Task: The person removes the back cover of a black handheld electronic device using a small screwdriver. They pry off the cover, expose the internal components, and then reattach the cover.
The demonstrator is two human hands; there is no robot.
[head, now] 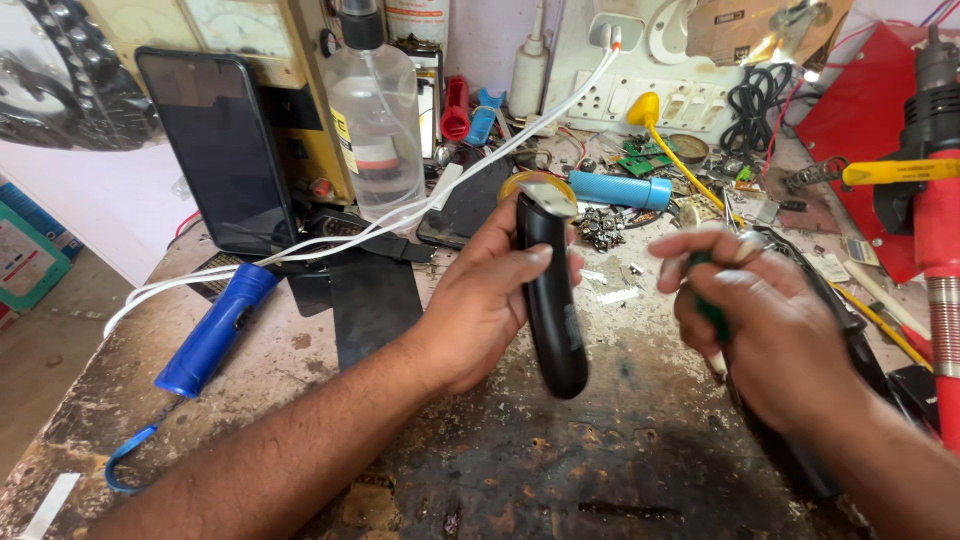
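Observation:
My left hand grips a long black handheld device with a flat silver head, held upright over the worn workbench. My right hand is closed around a green-handled tool, blurred by motion, just right of the device and not touching it.
A blue torch lies at the left with a white cable over it. A dark phone leans at the back beside a clear bottle. A blue cylinder, loose parts, a switchboard and a red-handled tool crowd the back and right.

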